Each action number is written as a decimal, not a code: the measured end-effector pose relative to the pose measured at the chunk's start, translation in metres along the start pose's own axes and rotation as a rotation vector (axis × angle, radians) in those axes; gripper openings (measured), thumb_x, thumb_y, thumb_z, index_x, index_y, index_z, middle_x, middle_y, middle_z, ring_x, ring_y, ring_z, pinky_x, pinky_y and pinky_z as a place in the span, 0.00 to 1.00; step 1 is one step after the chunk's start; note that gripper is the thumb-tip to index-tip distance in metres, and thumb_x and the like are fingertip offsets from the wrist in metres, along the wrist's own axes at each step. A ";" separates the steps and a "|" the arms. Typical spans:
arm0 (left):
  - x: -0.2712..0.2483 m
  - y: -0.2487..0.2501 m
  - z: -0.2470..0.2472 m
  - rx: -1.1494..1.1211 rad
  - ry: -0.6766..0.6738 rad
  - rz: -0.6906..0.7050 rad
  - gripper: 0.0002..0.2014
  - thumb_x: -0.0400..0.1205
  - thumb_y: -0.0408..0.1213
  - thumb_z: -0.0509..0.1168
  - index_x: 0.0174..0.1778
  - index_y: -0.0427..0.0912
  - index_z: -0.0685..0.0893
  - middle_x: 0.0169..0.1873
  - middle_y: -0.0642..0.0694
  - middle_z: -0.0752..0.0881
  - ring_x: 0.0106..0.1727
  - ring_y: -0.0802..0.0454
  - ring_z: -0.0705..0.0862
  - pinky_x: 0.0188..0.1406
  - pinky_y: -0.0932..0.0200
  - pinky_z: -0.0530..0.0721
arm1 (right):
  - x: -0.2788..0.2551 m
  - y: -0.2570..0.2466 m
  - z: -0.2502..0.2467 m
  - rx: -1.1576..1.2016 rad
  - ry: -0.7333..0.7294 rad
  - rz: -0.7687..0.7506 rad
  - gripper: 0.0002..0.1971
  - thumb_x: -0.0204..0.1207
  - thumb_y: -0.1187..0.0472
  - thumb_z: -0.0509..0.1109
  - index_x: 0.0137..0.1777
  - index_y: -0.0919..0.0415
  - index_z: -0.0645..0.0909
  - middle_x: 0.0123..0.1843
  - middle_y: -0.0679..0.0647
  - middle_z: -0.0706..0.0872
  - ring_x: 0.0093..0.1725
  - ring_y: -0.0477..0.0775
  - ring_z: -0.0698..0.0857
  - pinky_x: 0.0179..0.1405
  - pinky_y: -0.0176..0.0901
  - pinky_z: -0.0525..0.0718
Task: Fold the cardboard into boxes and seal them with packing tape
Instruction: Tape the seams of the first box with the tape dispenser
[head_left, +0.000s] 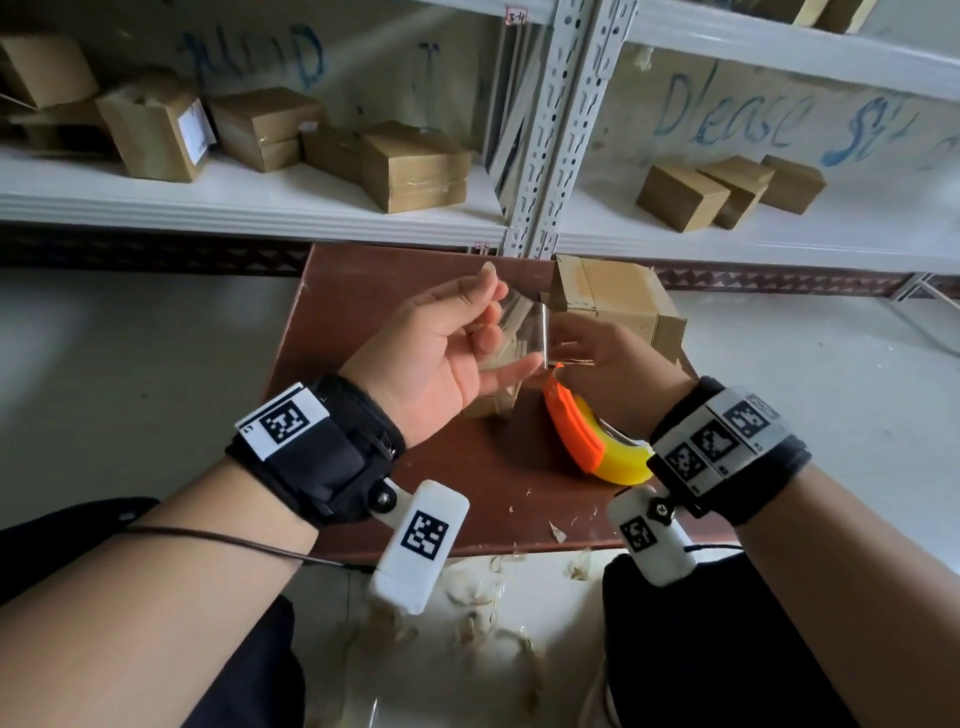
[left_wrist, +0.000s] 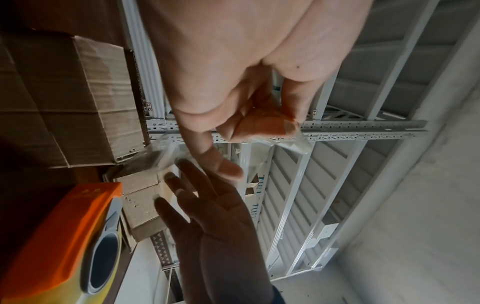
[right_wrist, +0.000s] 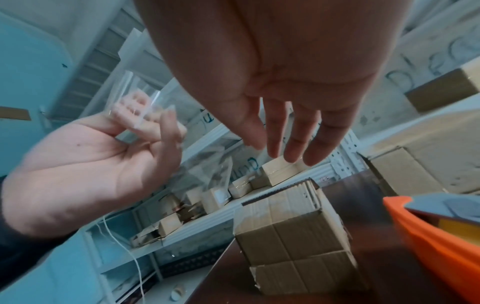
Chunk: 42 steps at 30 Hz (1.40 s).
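My left hand (head_left: 462, 332) is held palm up above the brown table (head_left: 363, 301), its fingers curled and pinching a crumpled strip of clear tape (head_left: 524, 327). In the left wrist view the tape (left_wrist: 283, 142) sticks to the bent fingertips. My right hand (head_left: 592, 353) reaches toward the strip with straight, spread fingers (right_wrist: 291, 139) and holds nothing. A folded cardboard box (head_left: 618, 306) stands on the table behind the hands, and a smaller box (head_left: 491, 402) lies partly hidden under my left hand. The orange and yellow tape dispenser (head_left: 587, 436) rests on the table below my right wrist.
White metal shelves (head_left: 249, 208) behind the table carry several finished cardboard boxes (head_left: 410, 166). Torn scraps of tape and paper (head_left: 483, 587) litter the floor by my knees. The table's near edge runs just in front of my wrists.
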<state>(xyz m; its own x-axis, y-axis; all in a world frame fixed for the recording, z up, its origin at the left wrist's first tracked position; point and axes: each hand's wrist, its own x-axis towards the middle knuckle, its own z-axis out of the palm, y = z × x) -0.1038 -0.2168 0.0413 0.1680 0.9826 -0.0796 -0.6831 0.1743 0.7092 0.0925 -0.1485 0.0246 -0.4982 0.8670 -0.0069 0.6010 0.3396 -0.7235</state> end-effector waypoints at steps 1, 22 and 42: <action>0.000 0.002 0.001 -0.014 -0.001 -0.006 0.07 0.82 0.41 0.69 0.42 0.42 0.84 0.35 0.51 0.77 0.31 0.58 0.76 0.59 0.33 0.87 | 0.002 -0.003 0.003 0.051 -0.014 -0.001 0.29 0.75 0.78 0.66 0.72 0.53 0.84 0.64 0.45 0.91 0.62 0.46 0.89 0.61 0.39 0.84; -0.023 0.032 0.006 -0.056 -0.025 0.061 0.12 0.87 0.44 0.65 0.39 0.46 0.83 0.32 0.55 0.77 0.32 0.60 0.75 0.55 0.42 0.87 | -0.004 -0.026 0.012 0.766 -0.035 0.258 0.16 0.82 0.71 0.51 0.48 0.63 0.82 0.60 0.71 0.91 0.59 0.73 0.89 0.66 0.61 0.81; 0.004 0.024 -0.012 -0.386 0.061 0.069 0.13 0.86 0.46 0.66 0.39 0.44 0.89 0.28 0.55 0.79 0.32 0.57 0.77 0.52 0.46 0.91 | -0.004 -0.033 0.029 0.812 -0.132 0.151 0.33 0.67 0.64 0.72 0.76 0.56 0.80 0.71 0.63 0.87 0.70 0.67 0.86 0.65 0.57 0.82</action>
<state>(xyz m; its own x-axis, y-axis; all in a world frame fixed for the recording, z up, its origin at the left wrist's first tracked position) -0.1286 -0.2082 0.0499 0.0779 0.9928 -0.0913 -0.9104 0.1082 0.3994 0.0565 -0.1734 0.0280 -0.5480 0.8150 -0.1882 0.0554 -0.1891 -0.9804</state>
